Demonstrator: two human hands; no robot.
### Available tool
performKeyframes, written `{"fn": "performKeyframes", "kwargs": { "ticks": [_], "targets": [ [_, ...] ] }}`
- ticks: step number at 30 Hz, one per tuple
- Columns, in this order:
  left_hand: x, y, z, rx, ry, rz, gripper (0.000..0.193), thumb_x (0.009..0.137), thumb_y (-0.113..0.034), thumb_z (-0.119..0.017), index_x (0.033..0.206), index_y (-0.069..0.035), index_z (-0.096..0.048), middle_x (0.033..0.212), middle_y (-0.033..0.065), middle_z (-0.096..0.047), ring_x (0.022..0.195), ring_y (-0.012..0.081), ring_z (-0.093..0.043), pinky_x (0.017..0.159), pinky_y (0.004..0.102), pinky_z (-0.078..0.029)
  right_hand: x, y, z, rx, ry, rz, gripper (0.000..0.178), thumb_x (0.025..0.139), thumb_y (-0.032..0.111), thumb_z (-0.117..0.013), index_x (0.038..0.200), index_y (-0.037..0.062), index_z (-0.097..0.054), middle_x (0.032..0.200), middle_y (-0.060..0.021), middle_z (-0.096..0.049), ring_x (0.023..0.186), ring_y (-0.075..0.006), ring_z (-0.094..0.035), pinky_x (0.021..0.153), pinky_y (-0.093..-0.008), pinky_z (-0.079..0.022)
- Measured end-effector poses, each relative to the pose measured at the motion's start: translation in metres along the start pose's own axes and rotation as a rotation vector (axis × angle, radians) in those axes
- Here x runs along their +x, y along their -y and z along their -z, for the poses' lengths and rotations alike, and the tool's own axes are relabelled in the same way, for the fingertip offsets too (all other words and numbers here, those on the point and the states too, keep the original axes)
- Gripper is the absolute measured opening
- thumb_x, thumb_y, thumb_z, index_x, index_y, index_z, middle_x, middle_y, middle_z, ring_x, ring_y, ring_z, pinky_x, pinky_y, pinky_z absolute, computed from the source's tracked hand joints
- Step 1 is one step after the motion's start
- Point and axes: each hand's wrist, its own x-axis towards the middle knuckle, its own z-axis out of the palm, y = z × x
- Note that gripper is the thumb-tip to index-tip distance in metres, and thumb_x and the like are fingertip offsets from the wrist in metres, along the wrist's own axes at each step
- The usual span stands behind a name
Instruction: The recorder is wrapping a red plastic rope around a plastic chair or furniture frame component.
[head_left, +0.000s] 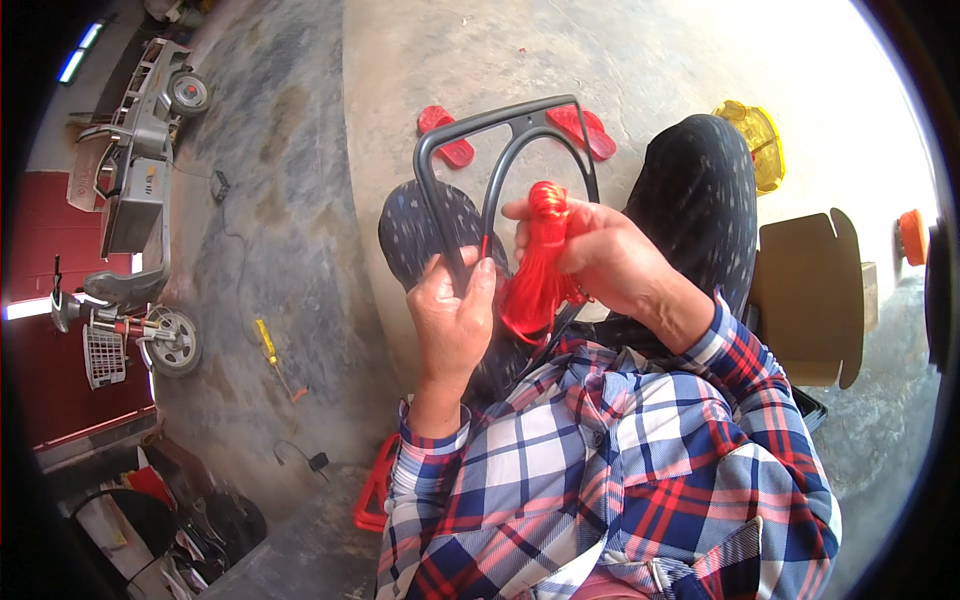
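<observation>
A dark grey frame (432, 185) with a curved inner loop stands tilted over my lap, between my knees. My left hand (455, 310) is closed round its left side bar, thumb pressed near a short red wrapping of cord on the inner loop. In my right hand (615, 255) I grip a bundle of shiny red cord (540, 260), folded to a rounded top, its strands hanging down toward my lap. A strand seems to run toward the frame, but I cannot follow it fully. The frame's lower end is hidden behind the cord and my hands.
Two red slippers (447, 137) lie beyond my knees. To the right stand a yellow basket (757, 145) and an open cardboard box (808, 300). A yellow-handled tool (266, 340) lies on the floor at left, with a three-wheeled vehicle (140, 190) farther off. Something red (376, 485) is beside me.
</observation>
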Motion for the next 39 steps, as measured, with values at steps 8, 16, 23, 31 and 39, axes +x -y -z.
{"fn": "performKeyframes", "kwargs": {
  "ticks": [8, 16, 23, 31, 39],
  "targets": [
    [0.009, -0.007, -0.008, 0.129, 0.061, -0.290, 0.026, 0.080, 0.000, -0.063, 0.105, 0.006, -0.065, 0.140, 0.0142, -0.036, 0.097, 0.0225, -0.055, 0.090, 0.0346, -0.045, 0.016, 0.023, -0.001, -0.736, -0.074, 0.430, 0.049, 0.085, 0.008, -0.073, 0.127, 0.0019, -0.049, 0.104, -0.0112, -0.067, 0.094, -0.0125, -0.063, 0.081, -0.0273, -0.052],
    [0.013, 0.001, -0.006, 0.167, 0.192, -0.356, 0.055, 0.079, 0.004, -0.057, 0.133, 0.006, -0.047, 0.144, 0.0184, -0.040, 0.122, 0.0301, -0.053, 0.097, 0.0356, -0.045, 0.033, 0.031, -0.005, -1.328, -0.072, 0.689, 0.031, 0.079, 0.015, -0.077, 0.105, 0.0016, -0.067, 0.091, -0.0121, -0.064, 0.080, -0.0200, -0.065, 0.071, -0.0295, -0.053],
    [0.006, -0.009, 0.001, -0.477, 0.194, -0.091, 0.063, 0.079, -0.012, -0.069, 0.137, -0.001, -0.048, 0.154, 0.0118, -0.028, 0.137, 0.0259, -0.037, 0.112, 0.0384, -0.031, 0.016, 0.010, 0.026, -0.161, -0.008, 0.171, 0.019, 0.091, 0.013, -0.058, 0.099, -0.0017, -0.066, 0.091, -0.0083, -0.068, 0.087, -0.0150, -0.066, 0.083, -0.0276, -0.051],
    [0.011, -0.008, -0.003, -0.381, 0.403, -0.376, 0.081, 0.078, -0.013, -0.069, 0.148, 0.000, -0.028, 0.148, 0.0113, -0.037, 0.137, 0.0229, -0.036, 0.114, 0.0359, -0.025, 0.027, -0.003, 0.001, 0.521, 0.231, -0.109, 0.023, 0.092, 0.019, -0.063, 0.104, -0.0012, -0.063, 0.096, -0.0095, -0.069, 0.088, -0.0174, -0.067, 0.085, -0.0311, -0.054],
    [0.000, -0.014, 0.004, -0.150, 0.290, -0.296, 0.007, 0.073, -0.009, -0.071, 0.078, -0.004, -0.071, 0.150, 0.0185, -0.034, 0.140, 0.0299, -0.030, 0.113, 0.0397, -0.021, 0.053, -0.013, 0.048, -0.001, -0.300, 0.186, 0.021, 0.091, 0.026, -0.060, 0.097, 0.0075, -0.067, 0.090, -0.0020, -0.068, 0.080, -0.0122, -0.063, 0.077, -0.0272, -0.050]
  ]
}}
